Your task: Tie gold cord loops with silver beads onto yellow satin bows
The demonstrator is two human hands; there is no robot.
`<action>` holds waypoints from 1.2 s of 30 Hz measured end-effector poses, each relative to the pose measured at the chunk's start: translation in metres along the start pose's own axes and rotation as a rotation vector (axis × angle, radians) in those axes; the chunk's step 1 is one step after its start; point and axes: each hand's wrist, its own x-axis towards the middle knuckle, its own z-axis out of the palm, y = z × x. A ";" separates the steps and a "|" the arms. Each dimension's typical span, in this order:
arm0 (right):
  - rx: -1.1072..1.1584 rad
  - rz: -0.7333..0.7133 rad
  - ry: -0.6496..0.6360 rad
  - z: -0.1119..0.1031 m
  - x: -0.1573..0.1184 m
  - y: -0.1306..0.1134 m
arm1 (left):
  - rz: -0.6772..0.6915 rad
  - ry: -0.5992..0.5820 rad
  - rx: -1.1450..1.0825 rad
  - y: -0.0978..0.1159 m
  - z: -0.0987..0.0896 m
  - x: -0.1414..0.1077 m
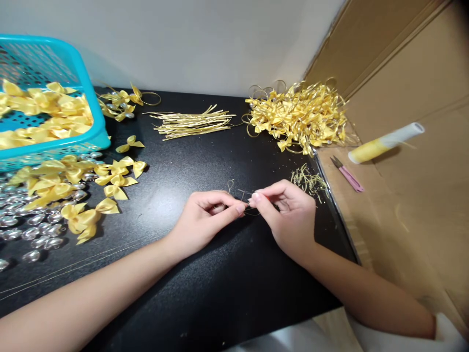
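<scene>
Over the middle of the black table, my left hand [205,217] pinches a thin thread [230,186] between thumb and forefinger. A small loop of it stands up behind the fingers. My right hand [291,217] is closed in a pinch on the same thread, its fingertips almost touching those of the left. Fine strands cross between the two hands; how they are joined is too small to tell. Behind the hands lies a bundle of gold ties [194,122]. Greenish-gold thread scraps [309,182] lie just beyond my right hand.
At left stands a turquoise basket [95,105] of yellow bows, with loose bows [82,220] and silvery beads [32,232] before it. A heap of bows with gold loops [300,115] sits back right. On cardboard at right are pink-handled snips [350,177] and a tube [384,142].
</scene>
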 end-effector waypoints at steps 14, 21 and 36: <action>0.175 0.157 -0.039 -0.003 0.004 0.001 | 0.060 -0.032 0.049 -0.005 -0.004 0.001; 0.404 0.320 -0.122 -0.010 0.019 0.010 | 0.114 -0.066 -0.029 -0.015 -0.008 -0.002; 0.794 0.483 -0.398 -0.008 0.023 0.006 | 0.100 -0.169 -0.094 -0.012 -0.002 -0.005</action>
